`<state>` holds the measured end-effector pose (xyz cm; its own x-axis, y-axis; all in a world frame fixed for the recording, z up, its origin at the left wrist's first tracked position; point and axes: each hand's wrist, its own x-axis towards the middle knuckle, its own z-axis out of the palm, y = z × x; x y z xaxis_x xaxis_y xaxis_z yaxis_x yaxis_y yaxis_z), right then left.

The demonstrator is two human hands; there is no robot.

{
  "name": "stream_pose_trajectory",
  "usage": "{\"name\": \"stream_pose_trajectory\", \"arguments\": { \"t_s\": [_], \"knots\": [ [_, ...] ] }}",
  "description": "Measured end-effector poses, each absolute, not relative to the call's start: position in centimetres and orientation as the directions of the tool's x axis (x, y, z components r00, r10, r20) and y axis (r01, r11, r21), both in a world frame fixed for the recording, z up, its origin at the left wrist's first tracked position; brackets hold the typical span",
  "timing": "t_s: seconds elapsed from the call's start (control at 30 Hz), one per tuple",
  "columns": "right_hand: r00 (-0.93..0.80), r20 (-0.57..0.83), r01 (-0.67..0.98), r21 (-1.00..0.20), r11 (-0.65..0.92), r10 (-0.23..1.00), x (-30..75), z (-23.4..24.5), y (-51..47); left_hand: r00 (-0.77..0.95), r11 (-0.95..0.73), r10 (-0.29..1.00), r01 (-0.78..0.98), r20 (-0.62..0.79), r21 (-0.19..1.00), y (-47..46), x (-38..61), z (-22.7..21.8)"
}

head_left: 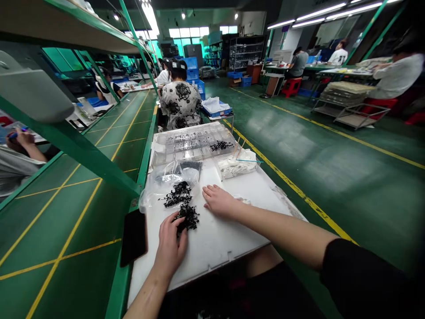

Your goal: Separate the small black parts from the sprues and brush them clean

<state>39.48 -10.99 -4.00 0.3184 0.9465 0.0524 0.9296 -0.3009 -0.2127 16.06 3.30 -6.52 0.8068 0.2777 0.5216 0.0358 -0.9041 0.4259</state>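
A white work board (229, 230) lies in front of me. My left hand (171, 241) rests on it with its fingertips in a small heap of black plastic parts (188, 217); the fingers are curled and pinch at the heap. More black parts (177, 193) spill from a clear plastic bag (159, 186) just beyond. My right hand (217, 200) lies flat on the board to the right of the heaps, fingers stretched out, holding nothing.
A clear compartment tray (189, 144) with some black parts stands at the board's far end. Beside it sits a small clear box of white pieces (236, 166). A black phone (133, 237) lies at the left edge. A green conveyor table (66, 208) runs left; co-workers sit beyond.
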Motion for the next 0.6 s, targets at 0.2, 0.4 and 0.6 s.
{"name": "stream_pose_trajectory", "arguments": {
  "t_s": [0.2,0.4,0.6],
  "knots": [
    [0.425,0.029,0.884,-0.227,-0.408,0.905,39.8,-2.5,-13.0,0.803,-0.883,0.323,0.064,0.501,0.466,3.3,16.1,-6.0],
    [0.595,0.014,0.783,-0.237,-0.575,0.804,40.4,-2.5,-11.6,0.793,-0.873,0.353,0.089,0.496,0.479,3.0,16.1,-5.6],
    [0.573,0.041,0.800,-0.244,-0.547,0.819,39.2,-2.7,-13.9,0.787,-0.864,0.372,0.099,0.493,0.494,3.0,16.1,-5.7]
  ]
}}
